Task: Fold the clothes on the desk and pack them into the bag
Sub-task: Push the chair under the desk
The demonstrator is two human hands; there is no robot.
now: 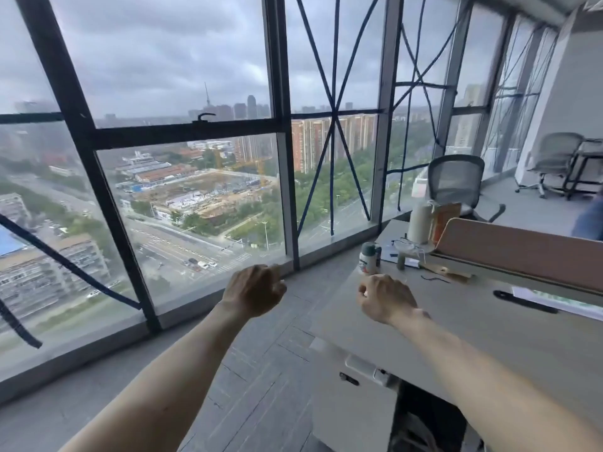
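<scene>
Two bare forearms (489,380) reach out from the bottom edge. The left hand (253,290) hangs over the floor (261,370), just left of the desk (456,324) and in front of the window (195,197). Its fingers are loosely curled downward and hold nothing. The right hand (386,298) hovers above the desk's near left edge, back upward, fingers likewise loosely curled around nothing. At the desk's far left corner stands a white bottle (368,257) with a green cap. Behind the bottle is a white roll (419,223), upright. A brown divider (522,252) runs along the desk's far side. A white cabinet (352,406) sits under the desk's near left end. Beyond the desk, by the window, is a mesh-backed chair (456,182). Where the clothes and the bag are cannot be told from this view.
</scene>
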